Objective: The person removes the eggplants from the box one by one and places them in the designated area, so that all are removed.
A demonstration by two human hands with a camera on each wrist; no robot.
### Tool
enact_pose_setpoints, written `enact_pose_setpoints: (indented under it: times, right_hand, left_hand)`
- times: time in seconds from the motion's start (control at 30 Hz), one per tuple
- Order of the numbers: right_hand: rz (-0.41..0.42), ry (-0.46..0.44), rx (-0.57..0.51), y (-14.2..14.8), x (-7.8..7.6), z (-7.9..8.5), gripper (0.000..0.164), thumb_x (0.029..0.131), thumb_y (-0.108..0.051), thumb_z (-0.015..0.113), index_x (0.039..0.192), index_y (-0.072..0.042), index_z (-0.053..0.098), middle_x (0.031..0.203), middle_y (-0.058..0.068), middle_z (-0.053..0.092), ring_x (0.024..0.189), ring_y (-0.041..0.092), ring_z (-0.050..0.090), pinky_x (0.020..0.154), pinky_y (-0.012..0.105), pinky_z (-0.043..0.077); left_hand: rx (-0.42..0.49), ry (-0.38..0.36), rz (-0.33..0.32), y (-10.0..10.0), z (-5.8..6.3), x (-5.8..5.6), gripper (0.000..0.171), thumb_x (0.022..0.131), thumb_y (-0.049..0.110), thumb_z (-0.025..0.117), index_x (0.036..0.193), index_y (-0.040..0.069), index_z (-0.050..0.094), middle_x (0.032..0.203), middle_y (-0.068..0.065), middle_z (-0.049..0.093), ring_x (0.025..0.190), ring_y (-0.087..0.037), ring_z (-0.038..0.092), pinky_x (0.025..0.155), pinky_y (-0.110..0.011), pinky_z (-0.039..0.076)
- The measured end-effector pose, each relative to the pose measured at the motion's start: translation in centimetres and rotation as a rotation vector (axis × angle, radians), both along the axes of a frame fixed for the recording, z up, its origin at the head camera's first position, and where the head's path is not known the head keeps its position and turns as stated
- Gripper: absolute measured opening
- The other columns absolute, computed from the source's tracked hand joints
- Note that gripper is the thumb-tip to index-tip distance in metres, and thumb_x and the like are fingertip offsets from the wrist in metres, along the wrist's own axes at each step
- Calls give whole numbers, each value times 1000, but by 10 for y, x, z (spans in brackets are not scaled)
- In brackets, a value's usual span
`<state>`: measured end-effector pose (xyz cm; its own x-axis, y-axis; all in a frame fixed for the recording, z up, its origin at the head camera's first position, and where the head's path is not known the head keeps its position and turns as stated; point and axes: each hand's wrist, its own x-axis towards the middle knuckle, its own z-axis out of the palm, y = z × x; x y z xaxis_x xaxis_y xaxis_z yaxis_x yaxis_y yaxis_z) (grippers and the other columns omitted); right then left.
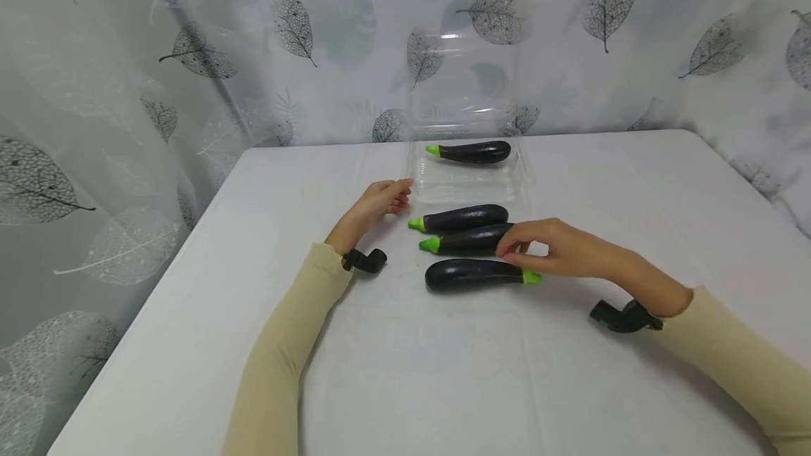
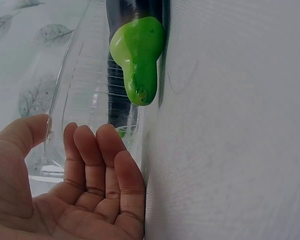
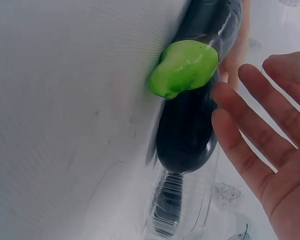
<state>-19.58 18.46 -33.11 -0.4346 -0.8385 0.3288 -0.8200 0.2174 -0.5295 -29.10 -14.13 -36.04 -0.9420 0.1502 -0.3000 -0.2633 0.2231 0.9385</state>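
Observation:
My left hand (image 1: 375,203) is beside the near left corner of a clear plastic container (image 1: 437,192). Its fingers are loosely bent and hold nothing; whether the thumb touches the rim I cannot tell. A dark purple eggplant (image 1: 478,152) with a green stem lies inside the container. In front of it, three more eggplants lie in a row: a far one (image 1: 469,218), a middle one (image 1: 472,239) and a near one (image 1: 472,275), whose stem points right. Over the right end of the middle eggplant hovers my right hand (image 1: 560,248), fingers relaxed and apart from it in the right wrist view.
The container's transparent lid (image 1: 465,83) stands raised at the back, against a leaf-patterned curtain (image 1: 342,41). A white cloth covers the table (image 1: 405,371). Each wrist wears a black camera strap (image 1: 624,317).

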Motion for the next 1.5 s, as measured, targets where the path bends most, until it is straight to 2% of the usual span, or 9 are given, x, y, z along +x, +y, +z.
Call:
enact_pose_setpoints:
  times: [0.4, 0.6, 0.83, 1.0, 1.2, 1.5]
  right_hand:
    - [21, 86, -153, -2, -15, 4, 41, 73, 20, 70, 104, -7, 67, 94, 5, 67, 81, 7, 61, 73, 15, 48]
    - [8, 100, -154, -2, -28, 6, 37, 74, 21, 68, 103, -2, 67, 94, 8, 69, 79, 10, 63, 76, 15, 49]
    - [-23, 127, -142, 2, -36, 8, 36, 74, 20, 70, 103, -1, 67, 96, 9, 69, 85, 9, 63, 76, 16, 51]
    - [-39, 116, -144, 3, -40, 11, 36, 74, 21, 69, 104, 0, 67, 94, 11, 70, 86, 7, 62, 75, 15, 51]
    - [-72, 105, -130, -1, -51, 11, 36, 74, 21, 69, 104, 0, 68, 95, 12, 70, 86, 8, 62, 74, 18, 52]
    - [-109, 48, -122, -5, -69, 13, 25, 83, 15, 65, 105, 3, 67, 97, 11, 70, 88, 11, 64, 76, 18, 53]
  left_hand:
    - [-6, -1, 20, -1, 6, -2, 39, 97, 38, 59, 108, 0, 59, 88, -2, 56, 80, -12, 57, 71, -21, 48]
    - [-22, -5, 18, -2, 7, -3, 42, 98, 39, 58, 111, -1, 59, 89, -2, 57, 81, -13, 57, 72, -22, 48]
    - [-36, -5, 4, 1, 5, -5, 42, 97, 40, 59, 110, 0, 59, 91, -2, 57, 84, -13, 57, 75, -23, 47]
    - [-47, -11, 1, 3, 0, -4, 44, 97, 41, 59, 112, 0, 60, 91, -2, 57, 83, -13, 58, 74, -22, 47]
    - [-22, -4, 12, 0, -3, 1, 42, 97, 38, 60, 110, -2, 60, 87, -2, 57, 81, -13, 58, 74, -22, 48]
    - [-2, -1, 14, 0, -3, -1, 41, 97, 37, 60, 109, -1, 60, 87, -2, 57, 81, -12, 58, 73, -22, 48]
